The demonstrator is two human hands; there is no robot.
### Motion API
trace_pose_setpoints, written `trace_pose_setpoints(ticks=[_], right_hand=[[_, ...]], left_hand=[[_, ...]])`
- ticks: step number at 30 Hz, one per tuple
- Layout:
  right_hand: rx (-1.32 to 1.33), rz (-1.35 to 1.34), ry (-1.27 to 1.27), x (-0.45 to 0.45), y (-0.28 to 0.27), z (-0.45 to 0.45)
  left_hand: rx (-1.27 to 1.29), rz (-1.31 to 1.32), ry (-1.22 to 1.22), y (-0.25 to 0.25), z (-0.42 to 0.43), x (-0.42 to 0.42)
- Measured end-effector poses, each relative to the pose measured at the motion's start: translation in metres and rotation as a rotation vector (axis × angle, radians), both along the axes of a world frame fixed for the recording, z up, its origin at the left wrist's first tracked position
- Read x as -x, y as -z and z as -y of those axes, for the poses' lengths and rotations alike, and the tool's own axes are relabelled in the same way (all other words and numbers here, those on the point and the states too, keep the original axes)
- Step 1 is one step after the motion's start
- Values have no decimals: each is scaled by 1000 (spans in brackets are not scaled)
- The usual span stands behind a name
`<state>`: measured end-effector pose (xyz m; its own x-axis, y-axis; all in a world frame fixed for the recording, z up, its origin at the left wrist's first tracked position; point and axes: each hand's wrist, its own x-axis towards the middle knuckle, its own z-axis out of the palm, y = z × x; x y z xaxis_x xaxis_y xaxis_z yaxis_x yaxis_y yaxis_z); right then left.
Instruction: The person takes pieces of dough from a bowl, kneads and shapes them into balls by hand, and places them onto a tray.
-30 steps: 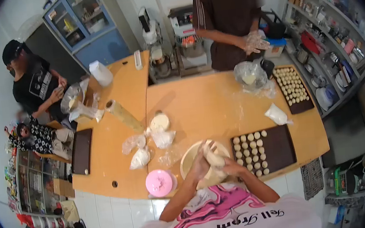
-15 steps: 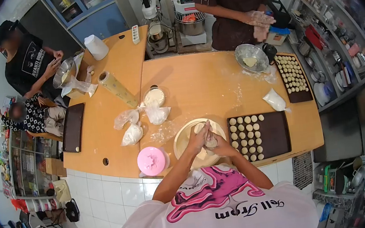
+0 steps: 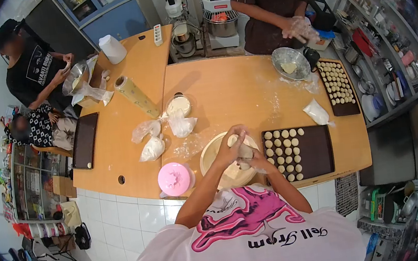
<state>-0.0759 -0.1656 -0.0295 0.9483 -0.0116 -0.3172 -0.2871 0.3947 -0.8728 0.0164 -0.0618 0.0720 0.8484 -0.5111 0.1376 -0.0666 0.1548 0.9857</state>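
Note:
Over a cream-coloured bowl [image 3: 209, 162] at the table's front edge, both of my hands are closed around a lump of pale dough [image 3: 245, 151]. My left hand [image 3: 232, 149] wraps the dough from above and the left, and a small rounded bit pokes out near its thumb. From below and the right, my right hand [image 3: 258, 164] grips the lower part. Fingers hide much of the lump. Just right of the bowl lies a dark baking tray [image 3: 316, 152] with rows of round dough balls on its left half.
A pink-lidded container [image 3: 174, 179] stands left of the bowl. Behind are flour bags [image 3: 152, 148], a wrap roll [image 3: 136, 97] and another flour bag [image 3: 316, 112]. Across the table, a person with floury hands stands near a metal bowl [image 3: 290, 63] and a filled tray [image 3: 338, 87]. Two people are at left.
My left hand has turned and risen slightly around the dough, showing more of the lump. The person across has drawn their floury hands apart. The view has shifted a little.

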Motion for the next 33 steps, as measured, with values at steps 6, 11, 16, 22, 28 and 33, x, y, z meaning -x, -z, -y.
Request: trace_pose_setpoints(ticks=[6,11,16,22,28,33], right_hand=[[127,12,-91,-2,-9,-4],[115,61,-61,-3,-4,-5],[61,-3,-68,-2,9,-4],[20,-90,-93,4,-9,-3],[165,-107,-216,9,-37,-5],[334,-51,-245,11,-10,-4]], left_hand=[[-233,-284,49,4,-7,-3],[-27,-451,-151,20,1,-1],[-14,-592,-132,27,-3,-8],[-49,-336,315,11,-18,-10],[-199,-464,492,-12,-30,-18],[-186,-392,647,14,-29,-14]])
